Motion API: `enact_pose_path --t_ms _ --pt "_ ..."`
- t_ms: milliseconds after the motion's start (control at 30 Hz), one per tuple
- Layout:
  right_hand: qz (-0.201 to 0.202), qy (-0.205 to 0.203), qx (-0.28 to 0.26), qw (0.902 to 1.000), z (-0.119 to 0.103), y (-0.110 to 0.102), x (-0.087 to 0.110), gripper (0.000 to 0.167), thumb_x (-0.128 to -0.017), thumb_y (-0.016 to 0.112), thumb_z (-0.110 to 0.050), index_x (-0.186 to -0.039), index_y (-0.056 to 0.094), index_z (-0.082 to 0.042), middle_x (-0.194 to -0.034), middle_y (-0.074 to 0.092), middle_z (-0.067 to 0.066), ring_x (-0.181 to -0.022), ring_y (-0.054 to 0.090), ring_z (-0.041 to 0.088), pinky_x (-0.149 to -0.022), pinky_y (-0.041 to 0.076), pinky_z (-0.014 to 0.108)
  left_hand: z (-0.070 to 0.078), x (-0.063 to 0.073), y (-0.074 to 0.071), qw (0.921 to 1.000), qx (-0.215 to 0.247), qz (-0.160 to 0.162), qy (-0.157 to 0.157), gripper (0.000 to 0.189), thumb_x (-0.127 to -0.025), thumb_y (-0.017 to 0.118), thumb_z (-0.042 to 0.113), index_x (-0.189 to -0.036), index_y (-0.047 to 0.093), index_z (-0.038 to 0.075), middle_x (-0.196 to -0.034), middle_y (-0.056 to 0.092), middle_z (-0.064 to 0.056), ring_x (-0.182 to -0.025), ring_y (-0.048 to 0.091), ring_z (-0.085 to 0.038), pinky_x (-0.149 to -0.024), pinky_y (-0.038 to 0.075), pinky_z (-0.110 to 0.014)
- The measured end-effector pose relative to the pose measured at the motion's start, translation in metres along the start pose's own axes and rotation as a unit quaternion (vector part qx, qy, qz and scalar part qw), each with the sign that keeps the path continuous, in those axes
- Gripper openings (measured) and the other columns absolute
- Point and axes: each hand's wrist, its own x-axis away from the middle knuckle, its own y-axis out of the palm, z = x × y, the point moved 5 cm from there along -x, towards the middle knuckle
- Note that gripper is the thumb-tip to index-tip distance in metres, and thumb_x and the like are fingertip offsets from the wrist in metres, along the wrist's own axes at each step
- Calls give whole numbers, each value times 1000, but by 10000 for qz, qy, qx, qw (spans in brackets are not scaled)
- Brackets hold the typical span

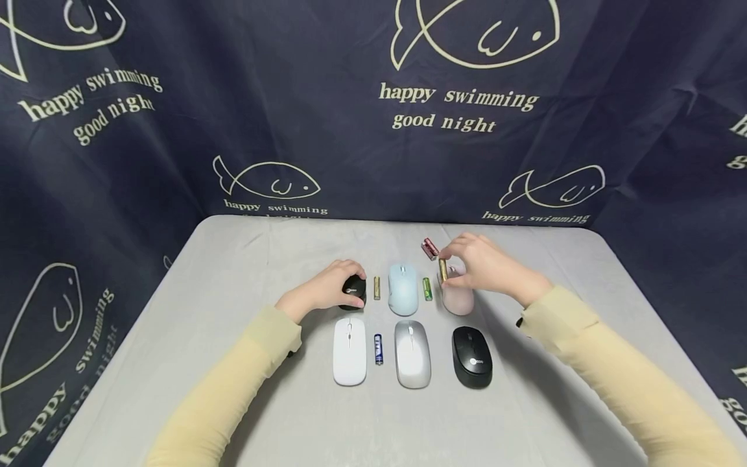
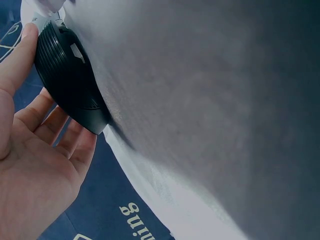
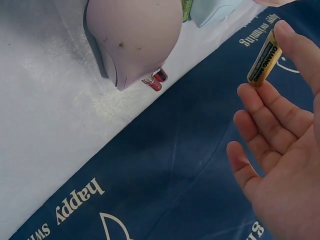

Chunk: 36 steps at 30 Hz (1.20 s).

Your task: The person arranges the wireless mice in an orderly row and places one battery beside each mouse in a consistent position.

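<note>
At the left end of the back row, my left hand [image 1: 327,287] grips a black computer mouse [image 1: 353,290] by its sides. The left wrist view shows the thumb on one side of this mouse [image 2: 70,80] and the fingers on the other. Over a pale pink mouse [image 1: 458,298], my right hand [image 1: 481,264] pinches a yellow-gold battery [image 3: 265,59] between thumb and fingertips, raised off the table. Dark red batteries [image 1: 430,249] lie just behind that hand. A green battery [image 1: 428,289] is between the pink mouse and a light blue mouse [image 1: 403,290].
Another gold battery [image 1: 377,288] lies between the black and light blue mice. The front row has a white mouse [image 1: 349,352], a blue battery [image 1: 379,349], a silver mouse [image 1: 412,355] and a second black mouse [image 1: 472,357]. A navy curtain [image 1: 350,97] hangs behind the grey-covered table [image 1: 408,428].
</note>
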Motion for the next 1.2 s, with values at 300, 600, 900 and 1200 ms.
enact_pose_path --t_ms 300,600,900,1200 --pt "77 -30 -18 10000 -10 -5 12 44 -66 83 -29 -101 69 -6 -99 68 6 -100 55 25 -81 43 45 -1 1 3 10000 -17 -34 -63 52 -76 78 35 -116 56 9 -127 54 -6 -118 46 -25 -101 38 -40" --pt "204 -49 -114 9997 -26 -13 24 46 -66 83 -30 -102 68 -6 -99 67 5 -101 55 25 -86 41 46 1 2 1 10000 22 -14 -70 52 -76 78 35 -116 56 9 -126 54 -6 -116 46 -25 -100 38 -40" --pt "463 -246 -172 9985 -41 -13 40 46 -64 84 -33 -100 68 -8 -100 67 2 -100 56 23 -89 41 45 4 1 -1 9999 40 -41 -105 52 -77 78 33 -117 56 8 -128 53 -8 -117 46 -26 -101 38 -41" --pt "518 -306 -203 9980 -50 -9 52 46 -63 84 -34 -98 67 -10 -95 66 -1 -97 55 20 -87 42 44 2 1 0 9999 13 -27 -96 52 -76 78 34 -117 56 9 -126 55 -6 -115 47 -25 -100 38 -40"
